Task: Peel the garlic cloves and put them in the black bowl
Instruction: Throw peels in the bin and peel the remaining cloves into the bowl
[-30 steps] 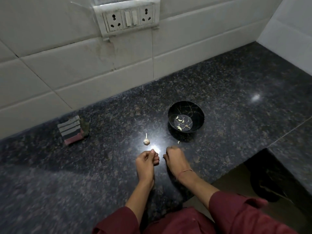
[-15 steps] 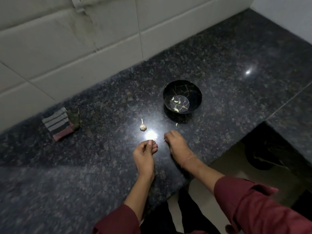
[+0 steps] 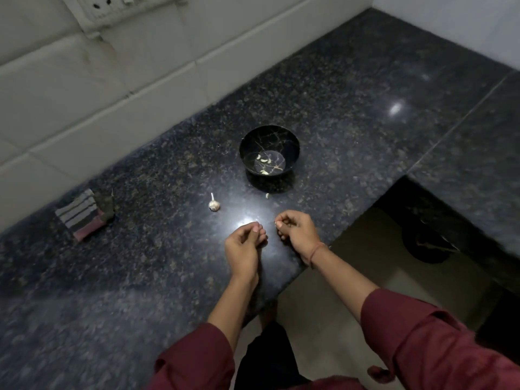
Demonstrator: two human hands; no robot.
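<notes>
The black bowl (image 3: 245, 142) with gold veining stands on the dark granite counter (image 3: 351, 88), with several peeled garlic cloves (image 3: 263, 160) in its bottom. One loose clove (image 3: 267, 195) lies just in front of the bowl. A small garlic bulb (image 3: 214, 204) with a stem sits to the bowl's lower left. My left hand (image 3: 243, 247) hovers near the counter's front edge, fingers curled in; nothing shows inside it. My right hand (image 3: 295, 232) is beside it, fingertips pinching a small pale garlic clove (image 3: 276, 224).
A striped folded cloth (image 3: 80, 213) lies at the left by the tiled wall (image 3: 112, 108). A socket plate (image 3: 123, 7) is mounted up on the wall. At the right the counter steps back, with floor (image 3: 351, 263) and a dark round object (image 3: 427, 246) below.
My hands were close together a second ago and have drawn a little apart. The bowl, bulb and loose clove have not moved; only the view shifted.
</notes>
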